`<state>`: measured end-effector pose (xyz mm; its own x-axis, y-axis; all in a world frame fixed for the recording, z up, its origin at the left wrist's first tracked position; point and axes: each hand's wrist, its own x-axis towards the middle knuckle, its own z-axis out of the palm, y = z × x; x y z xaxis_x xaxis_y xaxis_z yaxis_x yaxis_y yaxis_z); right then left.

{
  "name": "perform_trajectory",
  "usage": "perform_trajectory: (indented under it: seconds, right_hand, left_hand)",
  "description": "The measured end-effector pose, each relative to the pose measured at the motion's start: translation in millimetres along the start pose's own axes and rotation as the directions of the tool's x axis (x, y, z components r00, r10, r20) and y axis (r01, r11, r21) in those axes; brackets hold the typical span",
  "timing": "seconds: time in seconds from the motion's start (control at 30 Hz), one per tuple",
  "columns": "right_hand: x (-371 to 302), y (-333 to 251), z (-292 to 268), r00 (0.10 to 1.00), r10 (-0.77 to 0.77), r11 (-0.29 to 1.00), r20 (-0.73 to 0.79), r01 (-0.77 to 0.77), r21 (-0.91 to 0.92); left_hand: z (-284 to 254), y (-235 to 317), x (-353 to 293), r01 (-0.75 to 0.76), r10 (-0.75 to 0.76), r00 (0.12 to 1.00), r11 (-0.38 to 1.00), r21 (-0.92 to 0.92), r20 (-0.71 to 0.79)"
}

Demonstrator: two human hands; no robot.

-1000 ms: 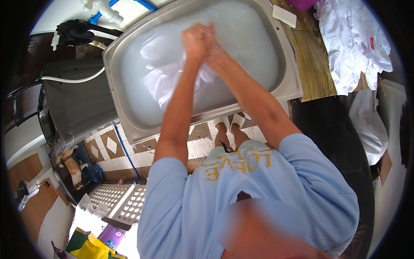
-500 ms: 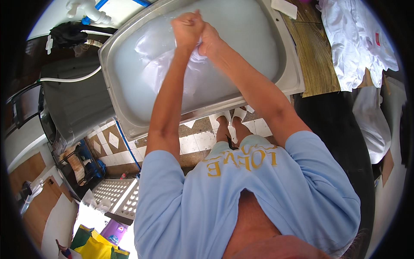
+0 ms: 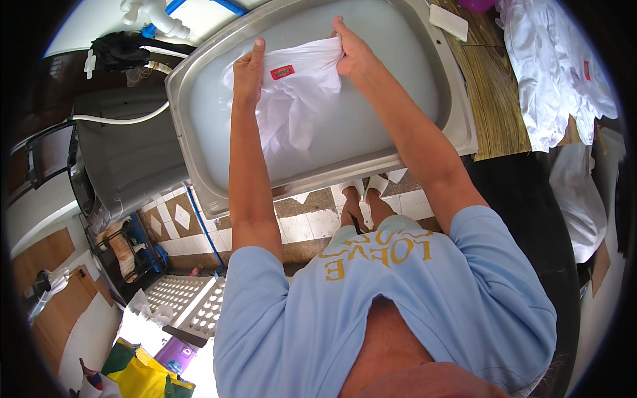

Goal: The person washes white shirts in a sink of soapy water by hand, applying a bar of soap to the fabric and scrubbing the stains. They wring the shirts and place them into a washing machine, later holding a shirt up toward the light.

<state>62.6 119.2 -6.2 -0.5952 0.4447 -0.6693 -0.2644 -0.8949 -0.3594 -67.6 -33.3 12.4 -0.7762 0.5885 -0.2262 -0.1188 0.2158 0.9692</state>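
Note:
A wet white garment (image 3: 296, 96) with a small red label is stretched between my hands over a steel sink (image 3: 459, 123) of cloudy water. My left hand (image 3: 248, 74) grips the left end of its top edge, thumb pointing up. At the right end, my right hand (image 3: 355, 54) holds the same edge with its thumb raised. From that edge the cloth hangs in folds toward the near side of the sink, its lower part in the water. The fingers behind the cloth are partly hidden.
A white bar (image 3: 448, 22) lies on the sink's far right corner. White clothes (image 3: 551, 73) are spread on the wooden counter (image 3: 494, 99) at right. Left of the sink are a white hose (image 3: 123, 119) and a dark grey appliance (image 3: 126, 152).
My hands were together on the bunched garment; now they are apart, with its top edge pulled straight between them. The red label has come into sight.

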Motion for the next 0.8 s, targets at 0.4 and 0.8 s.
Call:
perform_trajectory:
  seconds: [0.4,0.8]
  right_hand:
    - [49,24,-55,0.56,0.195,0.877,0.805,-0.467,0.112]
    - [16,21,-34,0.48,-0.006,0.962,0.877,-0.237,0.136]
  left_hand:
    - [134,-38,-50,-0.703,0.676,0.711,0.674,0.226,0.193]
    - [130,-9,-15,-0.744,0.763,0.641,0.593,0.309,0.08]
